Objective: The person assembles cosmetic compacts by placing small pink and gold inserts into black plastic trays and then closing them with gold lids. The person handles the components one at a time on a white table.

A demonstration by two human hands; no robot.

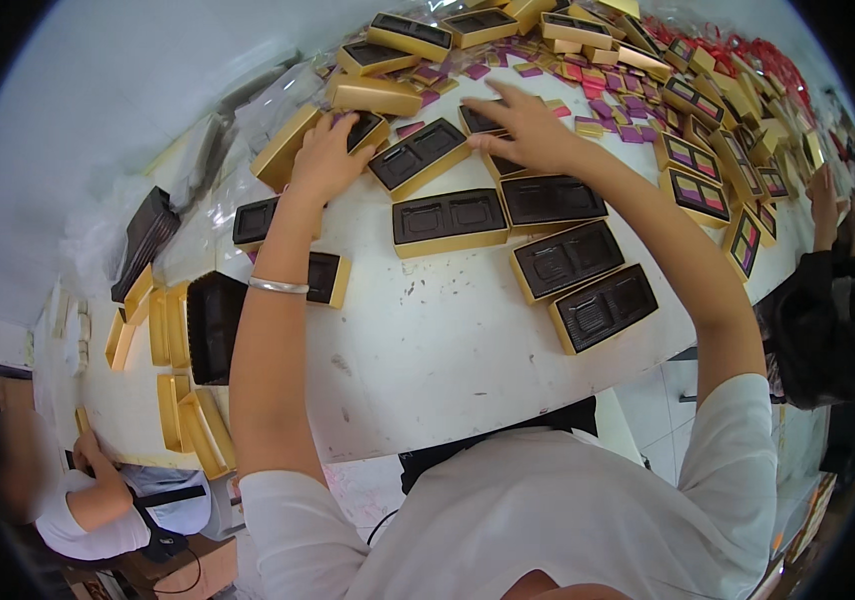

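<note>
My left hand (328, 162) reaches to the far left part of the white table. Its spread fingertips rest at a gold box with a black insert (370, 132), partly hidden by the hand. My right hand (533, 132) stretches over another gold box with a black insert (480, 118), fingers apart, thumb by the end of a tilted box (420, 158) between my hands. Closer to me lie several similar boxes with empty black compartments, among them a wide box (450, 217), a box at its right (553, 200) and two slanted boxes (568, 260) (604, 308).
Purple, pink and gold squares (628, 105) are scattered at the back. Filled boxes (696, 195) pile up on the right, with red ribbon (748, 55) behind. Stacked black inserts (148, 235) and gold box parts (173, 325) sit left. People (98, 490) (823, 310) work on both sides.
</note>
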